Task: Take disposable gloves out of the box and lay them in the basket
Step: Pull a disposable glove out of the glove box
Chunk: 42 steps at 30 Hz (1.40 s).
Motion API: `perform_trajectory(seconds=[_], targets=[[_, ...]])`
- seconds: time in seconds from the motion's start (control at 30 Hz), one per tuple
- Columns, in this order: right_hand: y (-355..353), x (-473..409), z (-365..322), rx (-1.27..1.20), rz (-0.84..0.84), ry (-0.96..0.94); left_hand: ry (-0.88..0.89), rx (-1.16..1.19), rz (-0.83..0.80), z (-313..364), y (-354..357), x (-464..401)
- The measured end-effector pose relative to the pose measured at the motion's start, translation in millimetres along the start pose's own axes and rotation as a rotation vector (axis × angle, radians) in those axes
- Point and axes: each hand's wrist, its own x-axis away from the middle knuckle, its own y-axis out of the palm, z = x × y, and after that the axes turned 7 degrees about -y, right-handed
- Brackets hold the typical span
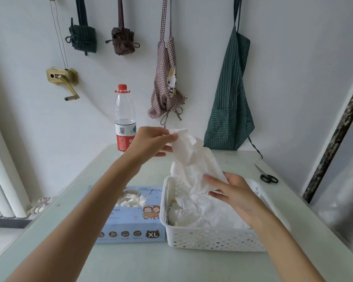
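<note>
A thin white disposable glove (190, 153) hangs stretched above the white perforated basket (212, 238). My left hand (151, 142) pinches its top end, raised above the table. My right hand (230, 193) pinches its lower end just over the basket. Several crumpled white gloves (200, 212) lie inside the basket. The blue glove box (130, 228), marked XL, lies to the left of the basket, touching it, with gloves bulging from its top opening (134, 199).
A plastic bottle (125, 119) with a red cap stands at the table's far edge. Black scissors (268, 177) lie at the right of the pale table (130, 263). Aprons (230, 94) and folded bags hang on the wall behind.
</note>
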Motion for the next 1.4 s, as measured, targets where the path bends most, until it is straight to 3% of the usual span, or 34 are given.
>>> perform_trajectory(seconds=[0.1,0.17,0.23,0.3,0.4,0.47,0.57,0.73,0.9,1.07,1.2,1.3,1.4], targets=[[-17,1,-3,0.116,0.040,-0.079,-0.025,-0.245,0.022,-27,-15,-3],[-23,3,-3,0.168,-0.003,-0.114,-0.087,-0.599,-0.020,-47,-18,-5],[-26,5,3,0.246,-0.056,-0.141,-0.092,-0.890,0.052,-61,-13,-2],[-27,6,12,0.348,-0.114,-0.149,0.023,-0.836,0.076,-64,-1,3],[-29,4,19,0.425,-0.228,-0.148,0.141,-0.555,-0.354,-59,25,2],[-31,3,17,0.386,-0.259,-0.179,0.138,-0.561,-0.623,-56,43,-2],[-35,5,9,0.328,-0.222,-0.276,0.131,-0.616,-0.735,-56,63,-14],[-43,0,4,0.358,0.167,-0.430,0.152,-0.476,-0.588,-48,71,-28],[-49,-3,5,0.312,0.328,-0.509,0.154,-0.263,-0.552,-37,59,-24],[-58,-4,6,0.449,0.489,-0.587,0.141,-0.251,-0.459,-40,53,-25],[-57,1,5,0.562,0.521,-0.602,0.230,-0.349,-0.343,-37,47,-21],[-43,7,-9,0.572,0.436,-0.642,0.379,-0.414,-0.099,-25,34,-14],[-25,12,-31,0.416,0.358,-0.667,0.516,-0.578,0.138,-6,18,-5]])
